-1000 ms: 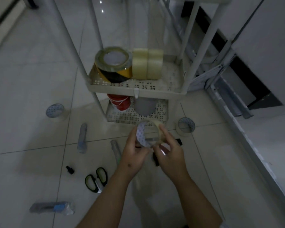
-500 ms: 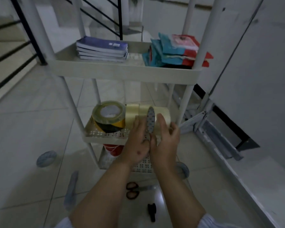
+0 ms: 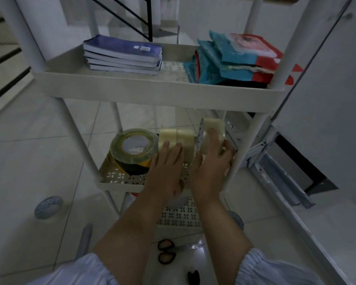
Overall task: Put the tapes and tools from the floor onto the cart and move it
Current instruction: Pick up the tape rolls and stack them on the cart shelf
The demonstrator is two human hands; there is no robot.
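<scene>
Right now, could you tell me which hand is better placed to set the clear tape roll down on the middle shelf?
The right hand: its fingers already grip the clear tape roll over the middle shelf. The left hand only rests against the standing rolls.

A white cart [image 3: 152, 89] with perforated trays is seen standing on the pale tiled floor [image 3: 39, 157]. On the upper tray, a stack of books [image 3: 123, 55] is laid at the left and blue-and-red packets [image 3: 240, 60] are piled at the right. On the middle tray [image 3: 119, 177], a large roll with black-and-yellow tape [image 3: 133, 151] is set at the left, with 2 cream tape rolls [image 3: 176, 138] stood on edge just beside it and another clear tape roll [image 3: 213, 128] at the right end. On the floor, a tape roll [image 3: 48, 206], a grey tube [image 3: 84, 237], scissors [image 3: 166, 250] and a small black item [image 3: 193, 276] are left lying.
</scene>
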